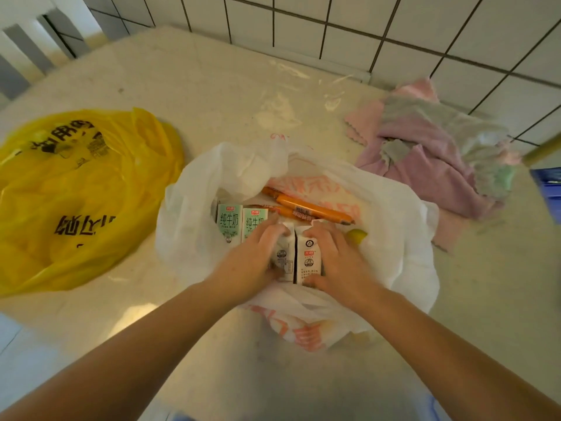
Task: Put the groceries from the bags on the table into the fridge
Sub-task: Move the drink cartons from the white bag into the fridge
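Head cam looking down at the table (188,86). Going left to right: over at 9 o'clock there's the yellow bag (76,196), lying flat, with big black characters on it that sit upside down from where I stand, so I can't really read them. Dead centre is the white bag (394,238), mouth spread wide, with orange-pink lettering I can't make out.

Inside it, toward 10 o'clock, two upright milk cartons (229,223) stand side by side, faces toward me, reading 纯牛奶 and "PURE MILK" in green with a small red logo on top. My left hand (252,256) is curled around another carton (285,259), and my right hand (334,256) grips the one beside it (309,256). Both of those lie with their long axis running 12 to 6, touching each other; the small print is unreadable. Behind them, orange sausages (312,209) point roughly from 10 to 4. Something yellow (357,236) peeks out just right of my right hand. At 2 o'clock, a crumpled pile of pink and grey cloths (431,153).
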Motion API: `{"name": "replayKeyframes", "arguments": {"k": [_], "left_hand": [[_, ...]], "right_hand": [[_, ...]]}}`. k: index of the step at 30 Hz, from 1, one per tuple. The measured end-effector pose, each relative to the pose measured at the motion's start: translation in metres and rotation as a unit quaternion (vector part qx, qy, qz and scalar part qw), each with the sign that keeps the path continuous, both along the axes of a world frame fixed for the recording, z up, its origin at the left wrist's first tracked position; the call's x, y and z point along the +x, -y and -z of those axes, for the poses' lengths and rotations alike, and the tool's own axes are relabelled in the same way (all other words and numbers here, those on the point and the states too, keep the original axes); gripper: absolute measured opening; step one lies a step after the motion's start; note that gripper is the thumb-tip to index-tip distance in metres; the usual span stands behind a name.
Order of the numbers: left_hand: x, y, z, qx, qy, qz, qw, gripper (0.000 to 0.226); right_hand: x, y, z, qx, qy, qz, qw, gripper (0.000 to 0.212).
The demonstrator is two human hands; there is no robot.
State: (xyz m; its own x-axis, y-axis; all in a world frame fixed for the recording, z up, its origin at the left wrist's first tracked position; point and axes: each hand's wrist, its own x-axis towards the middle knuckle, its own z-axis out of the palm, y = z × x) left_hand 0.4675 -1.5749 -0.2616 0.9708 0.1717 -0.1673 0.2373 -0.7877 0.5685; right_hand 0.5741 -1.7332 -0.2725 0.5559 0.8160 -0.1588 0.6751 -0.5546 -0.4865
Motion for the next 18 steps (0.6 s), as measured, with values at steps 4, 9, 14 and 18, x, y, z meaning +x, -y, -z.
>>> {"name": "replayKeyframes", "arguments": {"k": [4, 9, 14, 18], "left_hand": [[-0.013, 0.005, -0.007, -0.093, 0.011, -0.058, 0.994, 0.063], [-0.024, 0.008, 0.005, -0.198, -0.019, -0.146, 0.969, 0.065], [-0.033, 0.004, -0.010, -0.225, 0.049, -0.188, 0.955, 0.056], [-0.042, -0.014, -0.060, -0.257, 0.143, -0.216, 0.931, 0.058]], "right_hand": [[-0.008, 0.007, 0.003, 0.079, -0.095, 0.074, 0.990, 0.067], [-0.009, 0.003, 0.006, 0.062, -0.225, 0.134, 0.963, 0.079], [-0.014, -0.005, -0.023, 0.113, -0.187, 0.143, 0.965, 0.065], [-0.020, -0.027, -0.085, 0.191, -0.160, 0.096, 0.964, 0.058]]}}
